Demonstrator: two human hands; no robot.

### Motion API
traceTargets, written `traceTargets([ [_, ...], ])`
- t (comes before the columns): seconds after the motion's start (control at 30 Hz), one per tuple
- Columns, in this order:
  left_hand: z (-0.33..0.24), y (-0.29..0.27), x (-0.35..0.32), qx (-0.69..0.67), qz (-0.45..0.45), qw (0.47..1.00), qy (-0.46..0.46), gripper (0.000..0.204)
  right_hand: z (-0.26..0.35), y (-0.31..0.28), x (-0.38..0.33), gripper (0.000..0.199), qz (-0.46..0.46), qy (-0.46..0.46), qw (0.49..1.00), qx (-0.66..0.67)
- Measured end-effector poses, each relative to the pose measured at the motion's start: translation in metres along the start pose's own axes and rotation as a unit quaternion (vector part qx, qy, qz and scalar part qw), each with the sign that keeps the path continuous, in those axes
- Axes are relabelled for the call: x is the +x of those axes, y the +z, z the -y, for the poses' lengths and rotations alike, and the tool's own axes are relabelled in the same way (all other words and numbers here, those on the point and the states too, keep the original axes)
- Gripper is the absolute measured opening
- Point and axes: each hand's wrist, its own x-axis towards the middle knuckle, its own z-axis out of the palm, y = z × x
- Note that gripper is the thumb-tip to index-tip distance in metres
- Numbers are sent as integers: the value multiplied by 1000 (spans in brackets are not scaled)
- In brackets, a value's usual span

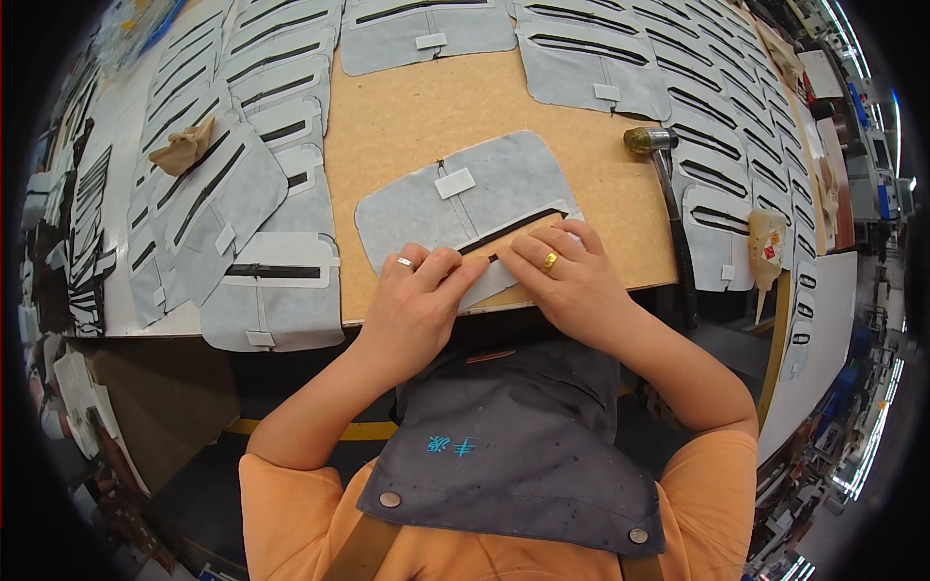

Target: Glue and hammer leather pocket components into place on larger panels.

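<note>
A grey fabric panel [407, 215] with rounded corners lies tilted on the board in front of me. It carries a small white tab [454, 183] and a long slot with a black zipper strip [513, 231]. My left hand [418, 283] is closed at the panel's near edge, thumb and forefinger pressed together on it. Beside it my right hand [560, 263] pinches the same edge, just below the zipper strip. A short dark end shows between the two hands. The fingers hide most of the near flap, so its fold cannot be made out.
Rows of similar grey panels [591, 73] cover the table left, right and behind. On the right lie a hammer [651, 141] with a black handle and a glue bottle [767, 250] with a pointed nozzle. A crumpled tan cloth [182, 147] rests on the left panels.
</note>
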Motion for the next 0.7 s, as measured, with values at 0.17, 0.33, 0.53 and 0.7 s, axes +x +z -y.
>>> traceTargets([
  [0.17, 0, 8, -2, 10, -32, 999, 3, 40, -15, -15, -7, 27, 12, 40, 997, -61],
  [0.33, -6, 10, 8, -20, -56, 997, -40, 37, 8, 1, 13, 26, -46, 99, 976, 186],
  [0.53, -4, -2, -3, -82, -26, 993, -83, 34, 10, 3, 17, 25, -17, 97, 976, 196],
  [0.7, -10, 2, -13, 19, -31, 998, -52, 35, 14, 1, 17, 28, 16, 41, 991, 123],
])
